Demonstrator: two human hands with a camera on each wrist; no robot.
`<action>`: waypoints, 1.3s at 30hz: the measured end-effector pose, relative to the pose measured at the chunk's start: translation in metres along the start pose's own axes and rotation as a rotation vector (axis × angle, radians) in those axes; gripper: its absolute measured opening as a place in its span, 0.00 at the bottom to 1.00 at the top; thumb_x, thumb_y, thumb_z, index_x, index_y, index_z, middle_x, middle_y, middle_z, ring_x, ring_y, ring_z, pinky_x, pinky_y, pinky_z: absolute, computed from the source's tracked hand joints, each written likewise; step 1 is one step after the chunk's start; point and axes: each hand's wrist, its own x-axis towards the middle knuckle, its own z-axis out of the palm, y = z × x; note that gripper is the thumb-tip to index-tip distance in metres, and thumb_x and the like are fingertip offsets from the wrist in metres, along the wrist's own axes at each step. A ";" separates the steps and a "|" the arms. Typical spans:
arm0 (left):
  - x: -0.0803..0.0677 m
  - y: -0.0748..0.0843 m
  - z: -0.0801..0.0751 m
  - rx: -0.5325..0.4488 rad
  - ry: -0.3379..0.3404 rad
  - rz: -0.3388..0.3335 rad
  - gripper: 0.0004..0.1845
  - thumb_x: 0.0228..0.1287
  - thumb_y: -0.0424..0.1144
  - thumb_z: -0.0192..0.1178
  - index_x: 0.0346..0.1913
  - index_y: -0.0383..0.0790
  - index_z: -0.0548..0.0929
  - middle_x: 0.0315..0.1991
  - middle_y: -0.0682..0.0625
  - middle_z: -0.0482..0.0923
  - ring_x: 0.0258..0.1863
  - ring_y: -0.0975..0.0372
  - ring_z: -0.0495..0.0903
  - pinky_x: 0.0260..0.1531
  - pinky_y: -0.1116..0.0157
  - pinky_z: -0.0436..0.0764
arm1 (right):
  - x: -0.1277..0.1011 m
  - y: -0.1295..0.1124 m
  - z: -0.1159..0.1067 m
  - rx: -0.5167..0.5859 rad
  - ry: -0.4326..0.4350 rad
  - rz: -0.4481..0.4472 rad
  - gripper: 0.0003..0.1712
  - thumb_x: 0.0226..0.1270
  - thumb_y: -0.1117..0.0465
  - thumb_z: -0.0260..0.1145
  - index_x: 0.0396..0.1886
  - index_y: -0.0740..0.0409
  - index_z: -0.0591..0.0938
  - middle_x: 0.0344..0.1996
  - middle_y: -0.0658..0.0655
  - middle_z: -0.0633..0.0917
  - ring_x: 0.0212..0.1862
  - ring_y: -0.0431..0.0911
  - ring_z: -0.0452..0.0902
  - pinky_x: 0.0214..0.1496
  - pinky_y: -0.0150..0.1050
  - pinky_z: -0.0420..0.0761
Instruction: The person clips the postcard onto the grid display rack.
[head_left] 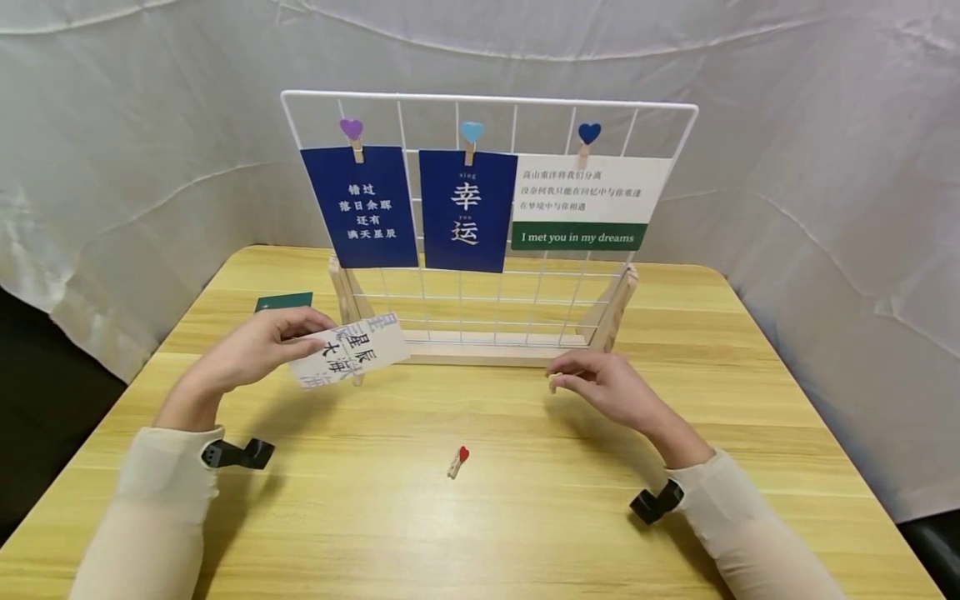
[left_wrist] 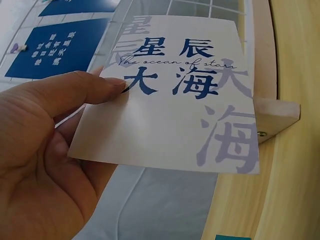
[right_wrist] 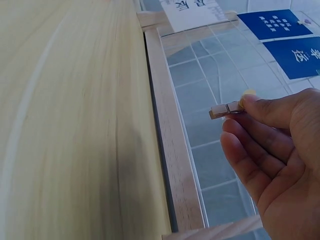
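My left hand (head_left: 251, 348) pinches a white card (head_left: 382, 346) between thumb and fingers, in front of the left end of the wire grid stand (head_left: 491, 360). Dark blue and pale purple characters cover the card, with "The ocean of stars" written across it in the left wrist view. Between the thumb and fingers of my right hand (head_left: 611, 392) is a small wooden clothespin (right_wrist: 224, 110), its jaws pointing away from the hand. A yellowish bit shows at its thumb end, mostly hidden. This hand is near the stand's lower right corner.
Clipped along the grid's top are two blue cards (head_left: 363, 212) (head_left: 467, 237) and a white-and-green card (head_left: 581, 200), under heart clothespins. A clothespin with a red heart (head_left: 458, 462) lies on the wooden table (head_left: 525, 533). Behind the left hand lies a green card (head_left: 285, 301).
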 end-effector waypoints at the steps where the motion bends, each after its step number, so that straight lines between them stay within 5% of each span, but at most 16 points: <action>1: 0.001 0.001 0.001 -0.005 0.002 0.003 0.11 0.71 0.31 0.56 0.53 0.36 0.81 0.44 0.43 0.83 0.39 0.56 0.83 0.36 0.64 0.82 | 0.001 -0.001 0.001 -0.001 -0.001 -0.002 0.09 0.69 0.60 0.66 0.46 0.56 0.86 0.44 0.50 0.86 0.41 0.40 0.82 0.43 0.36 0.82; 12: 0.010 0.007 0.015 0.017 0.057 0.007 0.09 0.70 0.34 0.59 0.49 0.38 0.84 0.45 0.44 0.84 0.41 0.56 0.82 0.41 0.63 0.82 | 0.019 -0.018 0.006 0.004 -0.021 -0.013 0.07 0.69 0.61 0.66 0.45 0.52 0.85 0.41 0.47 0.86 0.40 0.40 0.82 0.43 0.38 0.82; 27: 0.024 0.006 0.038 0.020 0.130 -0.036 0.10 0.71 0.38 0.60 0.49 0.39 0.83 0.46 0.41 0.83 0.45 0.50 0.84 0.45 0.49 0.82 | 0.049 -0.041 0.012 -0.023 -0.036 -0.040 0.09 0.70 0.61 0.65 0.47 0.54 0.85 0.45 0.51 0.86 0.42 0.43 0.82 0.45 0.42 0.82; 33: 0.029 0.007 0.046 -0.030 0.152 -0.021 0.09 0.70 0.36 0.60 0.48 0.36 0.83 0.47 0.40 0.82 0.47 0.49 0.83 0.48 0.51 0.81 | 0.059 -0.049 0.015 -0.037 -0.031 -0.049 0.11 0.71 0.59 0.64 0.49 0.57 0.85 0.47 0.52 0.85 0.42 0.44 0.83 0.45 0.42 0.82; 39: 0.032 0.006 0.052 -0.112 0.180 -0.051 0.09 0.69 0.36 0.62 0.46 0.35 0.83 0.42 0.42 0.85 0.41 0.52 0.85 0.40 0.57 0.82 | 0.068 -0.057 0.015 -0.057 -0.009 -0.068 0.10 0.71 0.58 0.64 0.48 0.52 0.86 0.47 0.50 0.86 0.42 0.43 0.83 0.45 0.41 0.82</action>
